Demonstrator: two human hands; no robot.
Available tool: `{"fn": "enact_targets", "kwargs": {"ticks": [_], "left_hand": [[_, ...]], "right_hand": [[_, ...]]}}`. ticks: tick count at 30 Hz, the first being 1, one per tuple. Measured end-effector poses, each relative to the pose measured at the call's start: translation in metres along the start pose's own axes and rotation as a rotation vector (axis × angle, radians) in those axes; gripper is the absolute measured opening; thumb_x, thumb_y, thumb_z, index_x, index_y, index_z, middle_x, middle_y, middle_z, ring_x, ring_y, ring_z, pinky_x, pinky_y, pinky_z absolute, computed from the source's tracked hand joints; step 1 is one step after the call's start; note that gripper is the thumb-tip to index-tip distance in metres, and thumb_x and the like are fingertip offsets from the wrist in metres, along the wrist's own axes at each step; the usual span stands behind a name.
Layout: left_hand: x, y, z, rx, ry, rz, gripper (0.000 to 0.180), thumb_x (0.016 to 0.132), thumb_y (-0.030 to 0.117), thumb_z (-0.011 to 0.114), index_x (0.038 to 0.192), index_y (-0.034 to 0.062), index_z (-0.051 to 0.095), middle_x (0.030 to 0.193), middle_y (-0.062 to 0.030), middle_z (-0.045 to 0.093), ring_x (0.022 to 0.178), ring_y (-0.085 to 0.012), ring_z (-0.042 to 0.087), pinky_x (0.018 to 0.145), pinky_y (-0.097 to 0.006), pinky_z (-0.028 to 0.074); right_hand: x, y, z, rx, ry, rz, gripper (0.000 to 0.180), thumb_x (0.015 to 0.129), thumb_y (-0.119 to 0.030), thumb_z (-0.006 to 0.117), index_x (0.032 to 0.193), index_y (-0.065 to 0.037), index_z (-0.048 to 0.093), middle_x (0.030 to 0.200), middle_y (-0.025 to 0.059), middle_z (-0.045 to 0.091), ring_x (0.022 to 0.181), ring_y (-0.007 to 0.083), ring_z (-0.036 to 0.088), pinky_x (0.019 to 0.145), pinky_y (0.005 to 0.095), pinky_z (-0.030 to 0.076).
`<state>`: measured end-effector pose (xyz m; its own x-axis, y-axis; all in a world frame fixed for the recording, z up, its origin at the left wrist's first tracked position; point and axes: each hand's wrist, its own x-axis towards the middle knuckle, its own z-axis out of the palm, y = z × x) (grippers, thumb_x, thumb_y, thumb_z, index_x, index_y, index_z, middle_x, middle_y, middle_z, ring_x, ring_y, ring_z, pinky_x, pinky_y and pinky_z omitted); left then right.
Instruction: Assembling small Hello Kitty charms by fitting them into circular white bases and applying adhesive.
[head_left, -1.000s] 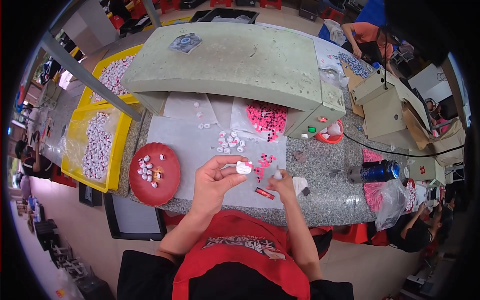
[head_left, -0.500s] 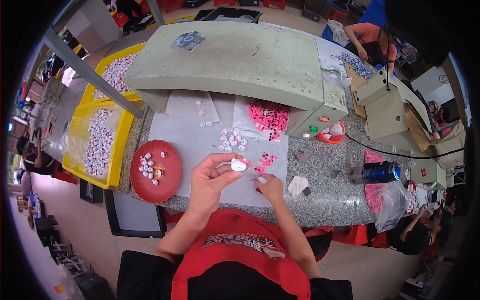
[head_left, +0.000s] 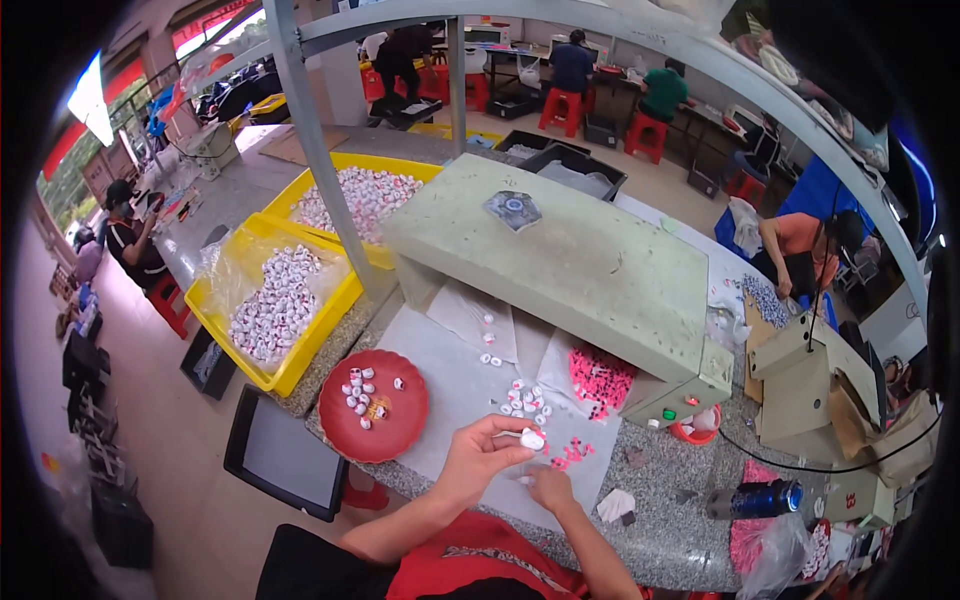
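My left hand (head_left: 478, 462) pinches a small white cat-head-shaped piece with a pink patch (head_left: 532, 439) between thumb and fingers, above the white sheet. Close by on the right, my right hand (head_left: 552, 490) is low over the sheet, its fingers drawn together. Something pale shows at its fingertips, too small to name. Just beyond it lie loose small pink and black pieces (head_left: 573, 455). Several white ring-like pieces (head_left: 524, 400) form a cluster behind my left hand. A red scalloped plate (head_left: 385, 440) to the left bears more white pieces.
A pale green metal housing (head_left: 560, 260) spans the bench, with a pink heap (head_left: 603, 372) under its edge. Yellow trays (head_left: 278, 375) of white pieces stand left, beside a metal post (head_left: 325, 150). A red cup (head_left: 697, 428) and blue-topped bottle (head_left: 757, 499) stand right. Co-workers sit farther off.
The view has tilted up and turned, so the bench sits lower and more of the room shows. My left hand still holds the white piece; my right hand stays low beside it.
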<state>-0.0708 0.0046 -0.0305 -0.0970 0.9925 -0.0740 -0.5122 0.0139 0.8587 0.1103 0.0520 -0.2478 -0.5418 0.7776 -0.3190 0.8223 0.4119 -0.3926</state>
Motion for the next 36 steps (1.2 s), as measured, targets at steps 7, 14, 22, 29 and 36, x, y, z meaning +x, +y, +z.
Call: {"fn": "enact_targets", "kwargs": {"ticks": [7,14,22,29,36], "left_hand": [[0.000,0.001,0.000,-0.020,-0.018,0.030,0.030,0.074,-0.010,0.056,0.103,-0.0040,0.052,0.101,-0.0121,0.058,0.092,-0.0184,0.058,0.079,-0.026,0.047],[0.009,0.008,0.005,0.031,-0.019,0.065,0.035,0.075,-0.010,0.057,0.109,-0.0031,0.051,0.103,-0.0096,0.056,0.089,-0.0139,0.057,0.078,-0.023,0.047],[0.008,0.004,0.033,0.119,-0.097,0.169,0.032,0.074,-0.013,0.055,0.105,-0.0053,0.052,0.105,-0.0121,0.055,0.092,-0.0169,0.057,0.079,-0.025,0.048],[-0.004,0.009,0.036,0.288,-0.192,0.306,0.029,0.073,-0.015,0.054,0.101,-0.0063,0.056,0.108,-0.0142,0.050,0.098,-0.0204,0.055,0.082,-0.027,0.049],[0.000,0.010,0.032,0.106,-0.302,0.161,0.028,0.073,-0.015,0.054,0.100,-0.0058,0.057,0.111,-0.0163,0.051,0.098,-0.0207,0.055,0.083,-0.027,0.048]], "right_hand": [[-0.006,-0.007,0.001,-0.027,0.015,0.000,0.027,0.066,-0.024,0.061,0.091,-0.013,0.063,0.091,0.0138,0.062,0.082,0.0300,0.059,0.070,0.0406,0.047],[-0.035,-0.045,-0.111,1.086,0.422,0.265,0.015,0.072,-0.006,0.062,0.086,-0.001,0.063,0.069,0.0072,0.061,0.055,0.0131,0.056,0.048,0.0244,0.044],[-0.096,-0.122,-0.225,1.347,0.554,-0.084,0.008,0.070,0.003,0.065,0.077,0.001,0.062,0.073,0.0028,0.059,0.055,0.0048,0.051,0.046,0.0179,0.040],[-0.104,-0.123,-0.215,1.218,0.644,-0.002,0.010,0.068,0.004,0.066,0.076,0.002,0.061,0.074,0.0051,0.061,0.055,0.0049,0.052,0.045,0.0170,0.039],[-0.106,-0.125,-0.207,1.261,0.700,-0.040,0.019,0.066,0.007,0.067,0.084,0.001,0.062,0.074,0.0042,0.058,0.062,0.0064,0.053,0.054,0.0168,0.041]]}}
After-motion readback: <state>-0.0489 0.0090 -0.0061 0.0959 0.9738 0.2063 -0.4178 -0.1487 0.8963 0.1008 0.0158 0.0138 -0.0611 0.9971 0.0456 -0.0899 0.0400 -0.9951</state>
